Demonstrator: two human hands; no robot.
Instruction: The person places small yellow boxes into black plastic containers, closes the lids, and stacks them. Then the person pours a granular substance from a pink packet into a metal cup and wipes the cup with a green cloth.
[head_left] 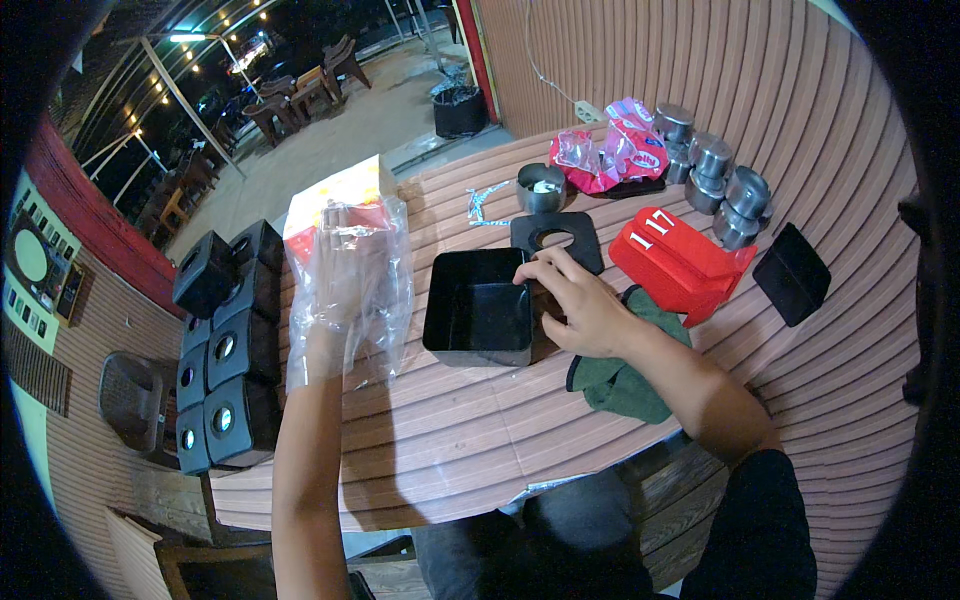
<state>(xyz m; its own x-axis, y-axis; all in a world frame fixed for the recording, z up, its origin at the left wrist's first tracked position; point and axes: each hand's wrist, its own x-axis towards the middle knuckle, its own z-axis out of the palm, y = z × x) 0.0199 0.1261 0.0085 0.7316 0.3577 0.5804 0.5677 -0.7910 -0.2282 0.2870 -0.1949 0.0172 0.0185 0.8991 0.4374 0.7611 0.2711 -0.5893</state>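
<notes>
An open black square box (478,345) stands on the table in front of me, its dark inside facing up. My right hand (572,298) is at its right rim, fingertips bent over the edge and the thumb lower down outside. My left hand (338,268) reaches inside a clear plastic bag (385,300), fingers looking stretched out over the white, yellow and red packet (350,190) in it; the plastic blurs them. Behind the box lies a black lid (585,228) with a round hole. A dark green cloth (625,390) lies under my right wrist.
Several black boxes with holed lids (228,345) are stacked at the left edge. A steel cup (541,190), pink-and-red wrapper (610,155) and stacked steel cups (710,155) stand at the back. A red folded stand (675,255) and black stand (792,275) are on the right, by the slatted wall.
</notes>
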